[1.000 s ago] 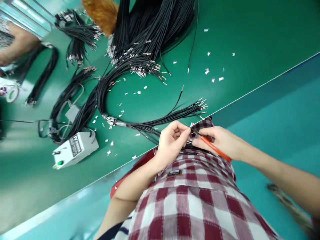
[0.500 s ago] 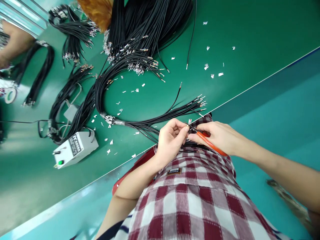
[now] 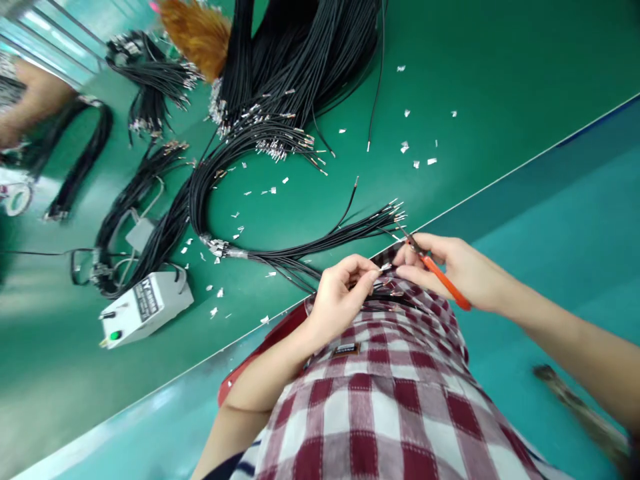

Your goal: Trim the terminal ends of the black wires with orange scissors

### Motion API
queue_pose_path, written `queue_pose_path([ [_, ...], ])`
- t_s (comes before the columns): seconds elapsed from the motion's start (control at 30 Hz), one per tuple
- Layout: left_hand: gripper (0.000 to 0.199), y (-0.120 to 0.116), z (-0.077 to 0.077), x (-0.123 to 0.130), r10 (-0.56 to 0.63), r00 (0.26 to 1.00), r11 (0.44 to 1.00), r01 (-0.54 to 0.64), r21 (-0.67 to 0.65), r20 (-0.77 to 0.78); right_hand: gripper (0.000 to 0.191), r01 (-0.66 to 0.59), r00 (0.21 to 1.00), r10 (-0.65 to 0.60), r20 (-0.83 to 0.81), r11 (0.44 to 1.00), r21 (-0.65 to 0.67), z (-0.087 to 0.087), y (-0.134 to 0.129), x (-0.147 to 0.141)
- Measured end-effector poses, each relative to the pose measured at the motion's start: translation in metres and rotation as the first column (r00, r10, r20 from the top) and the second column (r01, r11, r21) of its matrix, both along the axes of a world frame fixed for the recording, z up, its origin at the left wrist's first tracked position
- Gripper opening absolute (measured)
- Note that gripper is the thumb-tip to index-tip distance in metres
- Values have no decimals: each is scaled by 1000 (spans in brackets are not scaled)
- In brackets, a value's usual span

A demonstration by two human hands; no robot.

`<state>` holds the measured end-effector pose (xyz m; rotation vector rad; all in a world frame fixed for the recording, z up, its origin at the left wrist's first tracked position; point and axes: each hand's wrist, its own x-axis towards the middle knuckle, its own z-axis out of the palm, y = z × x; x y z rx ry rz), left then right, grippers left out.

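My left hand [image 3: 345, 290] is closed, thumb and forefinger pinching the end of a black cable, with a bit of silver foil [image 3: 385, 267] at the fingertips. My right hand [image 3: 457, 270] is closed around orange-handled scissors [image 3: 445, 281], their blades pointing up and left above the left fingertips. The right thumb and a finger are near the foil; whether they touch it I cannot tell. A bundle of black cables [image 3: 310, 250] runs from the table to the edge by my hands, its stripped ends fanned out. Other cable ends [image 3: 387, 307] lie on my checked apron.
A large pile of black cables [image 3: 330, 60] lies on the green table [image 3: 500, 80], with foil scraps [image 3: 405, 147] scattered about. A white box with a green button [image 3: 150, 307], more cable bundles [image 3: 80, 160] and an orange duster [image 3: 200, 33] are at left. Another person's arm [image 3: 37, 97] shows beyond.
The scissors have moved off the cable end at my left fingertips and turned, blades now up and left. Foil now shows at the left fingertips. The view has shifted slightly.
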<state>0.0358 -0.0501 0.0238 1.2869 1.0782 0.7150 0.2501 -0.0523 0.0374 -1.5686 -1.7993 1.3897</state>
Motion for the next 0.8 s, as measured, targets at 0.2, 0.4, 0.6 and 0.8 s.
queue_pose_path([
  [0.2, 18, -4, -3, -3, -129, 981, 985, 145, 99, -147, 12, -125, 991, 128, -42, 990, 72, 13, 21, -8],
  [0.4, 16, -1, -2, -6, -220, 959, 945, 255, 204, -180, 11, -442, 893, 394, 217, 857, 264, 23, 30, -11],
  [0.6, 11, 0, -1, -8, -305, 930, 909, 348, 230, -204, 12, -492, 870, 463, 171, 837, 237, 21, 27, -15],
  [0.8, 9, -9, -11, -8, -244, 917, 755, 383, 532, -314, 20, -213, 895, -15, -445, 863, -459, -19, 16, -15],
])
